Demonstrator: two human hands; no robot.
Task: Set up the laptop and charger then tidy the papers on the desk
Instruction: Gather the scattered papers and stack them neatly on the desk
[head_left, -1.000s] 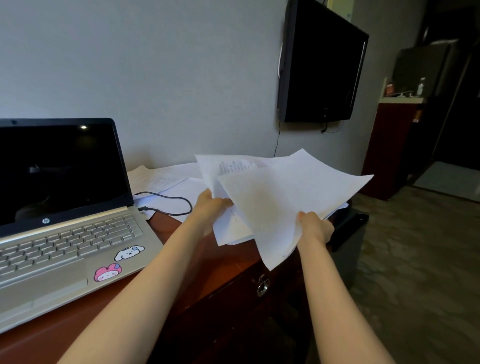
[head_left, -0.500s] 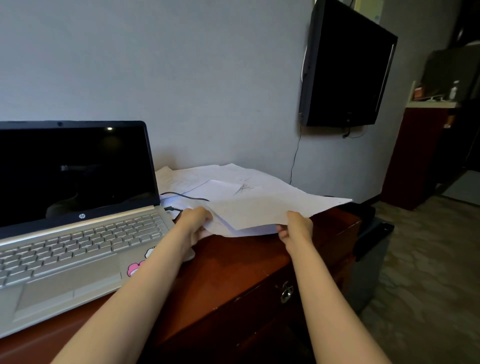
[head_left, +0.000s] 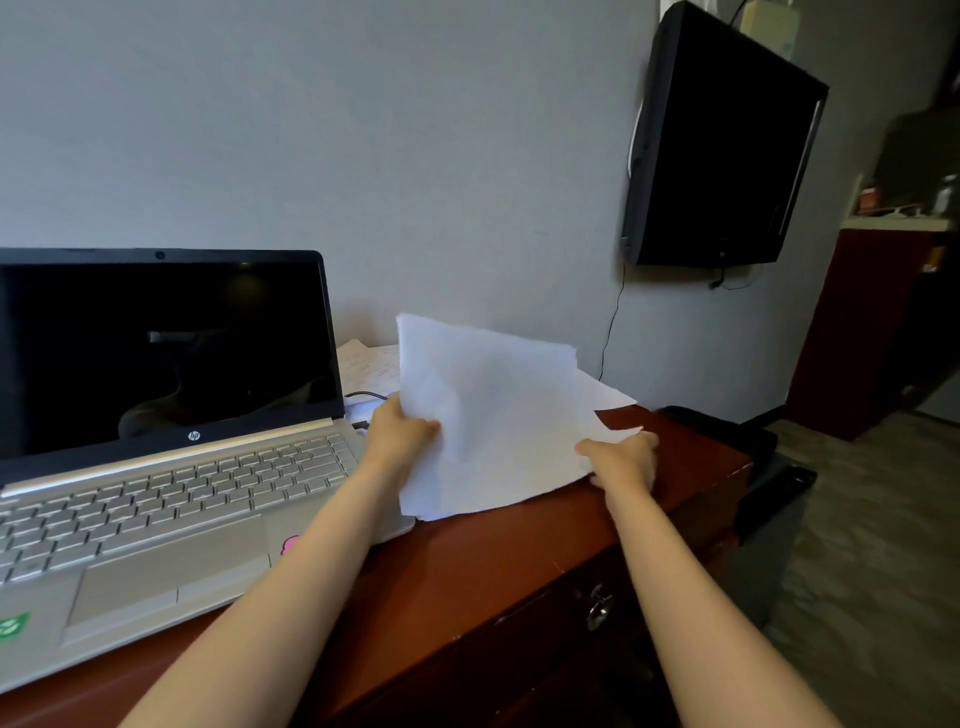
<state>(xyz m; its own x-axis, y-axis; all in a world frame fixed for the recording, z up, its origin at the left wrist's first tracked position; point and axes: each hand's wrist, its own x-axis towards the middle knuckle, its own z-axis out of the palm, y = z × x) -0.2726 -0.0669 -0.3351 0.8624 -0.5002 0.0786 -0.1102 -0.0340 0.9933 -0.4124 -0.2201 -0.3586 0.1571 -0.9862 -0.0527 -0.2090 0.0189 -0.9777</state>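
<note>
My left hand (head_left: 400, 434) and my right hand (head_left: 621, 460) each pinch one side of the white papers (head_left: 493, 415) in the middle of the frame. The stack tips up, and its low edge is just beside the open laptop (head_left: 171, 467) on the brown desk (head_left: 467, 571). The screen is dark. Under it I read "hp" (head_left: 194, 435). Loose sheets (head_left: 369, 366) and a black cable (head_left: 366, 396) lie behind.
</note>
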